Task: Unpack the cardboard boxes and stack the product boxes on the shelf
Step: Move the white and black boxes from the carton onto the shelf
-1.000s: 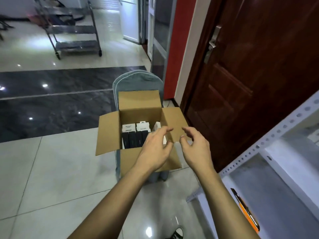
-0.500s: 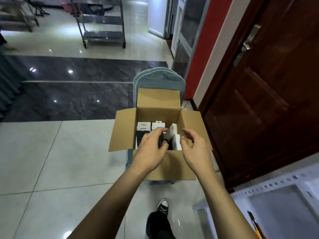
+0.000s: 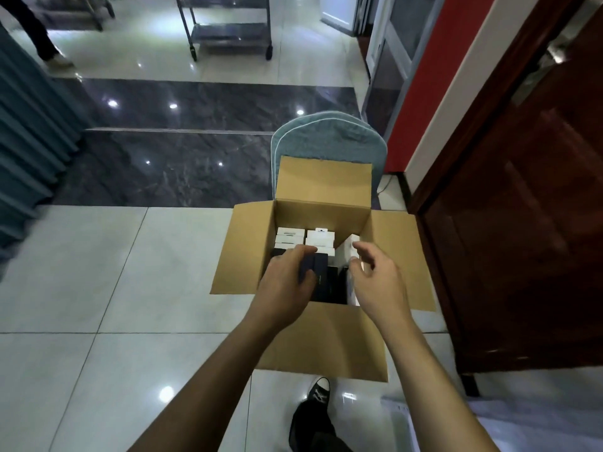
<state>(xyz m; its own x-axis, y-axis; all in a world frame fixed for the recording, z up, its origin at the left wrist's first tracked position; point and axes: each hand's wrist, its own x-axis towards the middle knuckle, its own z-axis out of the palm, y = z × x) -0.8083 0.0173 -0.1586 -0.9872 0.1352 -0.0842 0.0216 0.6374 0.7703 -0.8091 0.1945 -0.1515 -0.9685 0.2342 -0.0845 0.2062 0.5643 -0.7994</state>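
Far left, a teal pleated curtain point(image 3: 29, 132) hangs beside the glossy tiled floor point(image 3: 98, 272), and a steel trolley point(image 3: 228, 31) stands well back in the room. In the middle, an open cardboard box point(image 3: 248, 249) sits on a teal chair point(image 3: 329, 135), all four flaps folded outward. Inside, product boxes stand on end, long axes upright: white ones point(image 3: 288, 238) in the far rows, dark ones point(image 3: 332, 285) nearer the person. The left hand point(image 3: 284, 285) reaches into the carton with its fingers point(image 3: 301, 252) curled over the top of a dark product box point(image 3: 315, 267), thumb on its near face, grasping it; that box stands upright, top edge slightly above its neighbours. Just right of it, the right hand point(image 3: 375, 278) hovers over the carton's right side, fingers loosely bent and released, holding nothing, near a white product box point(image 3: 347, 247) leaning against the right wall. A black sneaker point(image 3: 318, 391) shows below the carton. Far right stands a dark wooden door point(image 3: 522, 223).
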